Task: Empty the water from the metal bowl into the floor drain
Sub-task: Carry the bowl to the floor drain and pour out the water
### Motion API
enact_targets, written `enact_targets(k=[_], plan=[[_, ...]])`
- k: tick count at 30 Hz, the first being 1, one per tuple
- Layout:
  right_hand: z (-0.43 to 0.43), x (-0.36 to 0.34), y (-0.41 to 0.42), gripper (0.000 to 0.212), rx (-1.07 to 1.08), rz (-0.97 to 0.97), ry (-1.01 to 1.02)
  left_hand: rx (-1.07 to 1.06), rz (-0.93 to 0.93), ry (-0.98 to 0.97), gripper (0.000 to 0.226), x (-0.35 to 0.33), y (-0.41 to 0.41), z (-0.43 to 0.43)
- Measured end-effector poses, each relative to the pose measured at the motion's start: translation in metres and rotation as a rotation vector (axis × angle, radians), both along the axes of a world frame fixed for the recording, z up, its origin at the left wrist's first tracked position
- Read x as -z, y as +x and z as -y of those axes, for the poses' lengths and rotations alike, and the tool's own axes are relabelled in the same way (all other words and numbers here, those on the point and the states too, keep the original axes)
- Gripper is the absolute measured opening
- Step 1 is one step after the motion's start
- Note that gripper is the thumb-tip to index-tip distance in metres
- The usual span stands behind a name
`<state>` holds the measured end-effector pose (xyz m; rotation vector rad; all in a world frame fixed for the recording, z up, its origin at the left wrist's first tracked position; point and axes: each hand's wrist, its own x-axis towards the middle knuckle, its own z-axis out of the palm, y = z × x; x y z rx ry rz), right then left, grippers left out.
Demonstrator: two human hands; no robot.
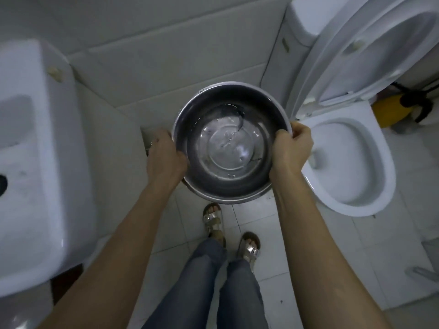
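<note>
A round metal bowl [231,108] with shallow clear water in its bottom is held level above the tiled floor, in the middle of the view. My left hand [165,155] grips its left rim, fingers under the edge. My right hand [292,144] grips the right rim with the thumb over the lip. Part of a square metal floor drain [148,138] shows at the wall's foot, just left of the bowl and partly hidden by my left hand.
A white washbasin [35,150] juts out at the left. A white toilet [349,157] with raised lid stands at the right, a yellow object [389,111] behind it. My legs and sandalled feet [213,219] stand on grey floor tiles below the bowl.
</note>
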<state>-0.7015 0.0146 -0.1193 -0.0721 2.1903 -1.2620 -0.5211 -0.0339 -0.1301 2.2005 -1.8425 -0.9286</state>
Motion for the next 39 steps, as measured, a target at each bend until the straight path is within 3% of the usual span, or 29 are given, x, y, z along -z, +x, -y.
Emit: enact_targets(k=[6,13,19,24,31,39], plan=[[0.034,0.100,-0.015,0.027,-0.068,-0.022,0.034,-0.038,0.050,-0.005,0.030,0.094,-0.016,0.022],[0.073,0.252,-0.016,0.048,-0.163,-0.060,0.103,-0.149,0.019,0.077,0.044,0.242,-0.019,0.038],[0.092,0.381,-0.023,0.041,-0.291,-0.096,0.179,-0.168,0.054,0.099,0.033,0.373,-0.024,0.056],[0.108,0.486,-0.023,0.042,-0.338,-0.101,0.235,-0.168,0.065,0.136,0.037,0.473,-0.027,0.067],[0.133,0.553,-0.029,0.041,-0.445,-0.171,0.326,-0.189,-0.010,0.188,0.037,0.558,-0.027,0.085],[0.147,0.570,-0.031,0.042,-0.595,-0.281,0.448,-0.279,-0.240,0.271,0.036,0.582,-0.024,0.095]])
